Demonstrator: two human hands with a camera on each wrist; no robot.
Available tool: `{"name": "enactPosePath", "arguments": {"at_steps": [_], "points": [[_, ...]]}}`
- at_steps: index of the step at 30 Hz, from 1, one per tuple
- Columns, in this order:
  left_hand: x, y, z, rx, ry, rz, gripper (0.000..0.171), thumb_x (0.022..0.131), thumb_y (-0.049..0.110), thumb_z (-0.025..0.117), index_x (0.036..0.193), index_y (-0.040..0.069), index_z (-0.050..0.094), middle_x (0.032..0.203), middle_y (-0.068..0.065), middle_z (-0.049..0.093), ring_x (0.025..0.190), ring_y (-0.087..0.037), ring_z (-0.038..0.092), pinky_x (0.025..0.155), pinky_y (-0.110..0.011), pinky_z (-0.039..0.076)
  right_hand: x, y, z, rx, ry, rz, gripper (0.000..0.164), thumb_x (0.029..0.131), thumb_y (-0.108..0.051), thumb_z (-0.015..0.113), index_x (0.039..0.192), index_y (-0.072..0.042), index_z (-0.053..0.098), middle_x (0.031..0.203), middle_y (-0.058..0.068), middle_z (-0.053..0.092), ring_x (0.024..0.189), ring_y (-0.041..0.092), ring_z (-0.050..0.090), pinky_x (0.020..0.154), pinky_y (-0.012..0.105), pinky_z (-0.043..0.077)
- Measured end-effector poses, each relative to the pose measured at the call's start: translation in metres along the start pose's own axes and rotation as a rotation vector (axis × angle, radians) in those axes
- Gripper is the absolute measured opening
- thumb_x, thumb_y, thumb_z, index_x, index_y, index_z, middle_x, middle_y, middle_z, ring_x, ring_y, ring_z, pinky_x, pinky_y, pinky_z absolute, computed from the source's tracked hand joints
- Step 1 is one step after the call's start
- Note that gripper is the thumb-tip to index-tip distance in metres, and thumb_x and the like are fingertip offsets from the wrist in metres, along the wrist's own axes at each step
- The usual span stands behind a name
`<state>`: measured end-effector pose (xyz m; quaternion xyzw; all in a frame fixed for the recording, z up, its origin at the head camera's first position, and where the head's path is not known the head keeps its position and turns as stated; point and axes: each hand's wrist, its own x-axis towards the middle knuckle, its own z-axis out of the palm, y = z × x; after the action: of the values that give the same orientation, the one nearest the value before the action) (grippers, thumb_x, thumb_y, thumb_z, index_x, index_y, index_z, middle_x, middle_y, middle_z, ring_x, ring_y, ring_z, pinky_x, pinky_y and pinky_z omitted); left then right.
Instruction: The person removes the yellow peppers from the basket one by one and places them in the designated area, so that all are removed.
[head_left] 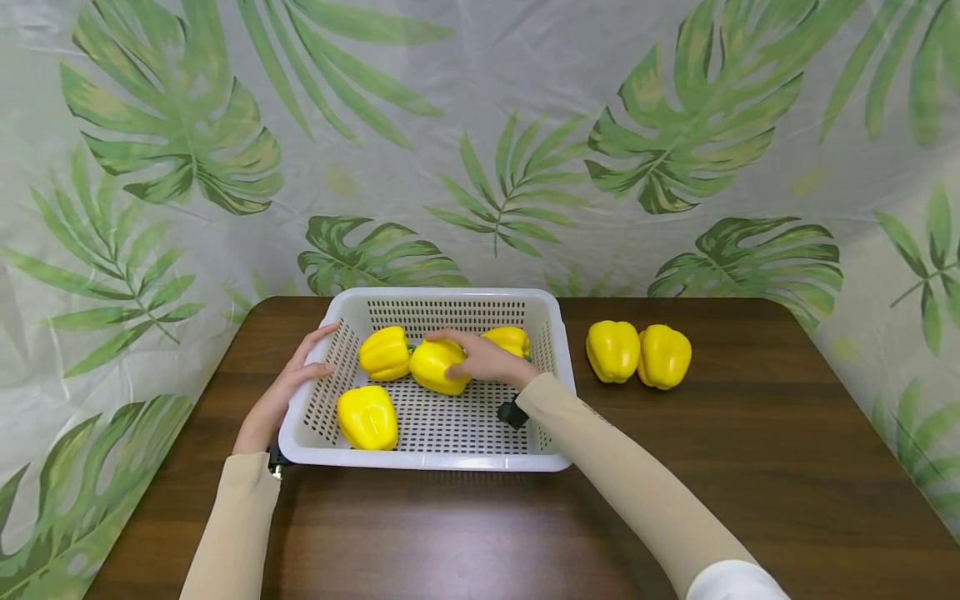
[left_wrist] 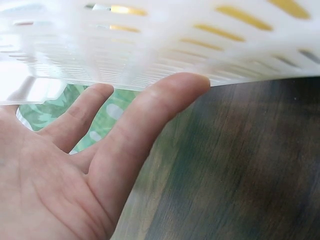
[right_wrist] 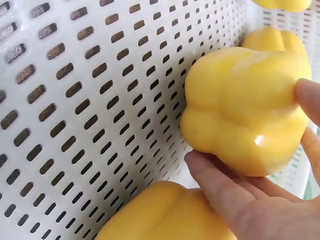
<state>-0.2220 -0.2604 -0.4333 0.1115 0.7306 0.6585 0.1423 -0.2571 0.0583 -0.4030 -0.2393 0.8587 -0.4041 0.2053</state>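
Note:
A white perforated plastic basket (head_left: 495, 460) holds several yellow bell peppers. Inside it my right hand (head_left: 487, 357) grips one yellow bell pepper (head_left: 435, 367); the right wrist view shows this pepper (right_wrist: 240, 110) between the thumb and the fingers (right_wrist: 215, 180). Close by are a pepper (head_left: 385, 352) to its left and another (head_left: 507, 340), partly behind the hand, to its right. One more pepper (head_left: 367, 418) lies near the basket's front left corner. My left hand (head_left: 288, 387) touches the basket's left side with loosely extended fingers, its thumb (left_wrist: 175, 97) against the basket in the left wrist view.
Two more yellow bell peppers, one on the left (head_left: 612, 352) and one on the right (head_left: 664, 357), stand side by side on the dark wooden table (head_left: 712, 467), right of the basket. A leaf-patterned cloth (head_left: 510, 192) hangs behind the table.

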Motion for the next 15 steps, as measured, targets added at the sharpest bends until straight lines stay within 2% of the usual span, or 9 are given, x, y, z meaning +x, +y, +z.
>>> {"name": "enactPosePath", "arguments": {"at_steps": [9, 15], "points": [[-0.0003, -0.0007, -0.0007, 0.011, 0.007, -0.015, 0.063, 0.096, 0.017, 0.042, 0.150, 0.034, 0.016, 0.154, -0.015, 0.010, 0.122, -0.049, 0.034, 0.083, -0.054, 0.047, 0.0004, -0.0004, 0.0011, -0.017, 0.015, -0.017, 0.059, 0.087, -0.009, 0.067, 0.141, -0.021, 0.047, 0.146, 0.003, 0.042, 0.133, 0.024, 0.036, 0.105, 0.045, 0.031], [0.0006, -0.0012, -0.0003, 0.000, -0.007, 0.019, 0.062, 0.096, 0.014, 0.040, 0.151, 0.031, 0.016, 0.154, -0.018, 0.008, 0.124, -0.050, 0.032, 0.085, -0.052, 0.046, -0.0011, -0.0020, -0.0002, 0.023, 0.033, 0.004, 0.053, 0.086, -0.016, 0.067, 0.137, -0.023, 0.051, 0.142, 0.002, 0.045, 0.121, 0.025, 0.044, 0.096, 0.043, 0.040]]}}
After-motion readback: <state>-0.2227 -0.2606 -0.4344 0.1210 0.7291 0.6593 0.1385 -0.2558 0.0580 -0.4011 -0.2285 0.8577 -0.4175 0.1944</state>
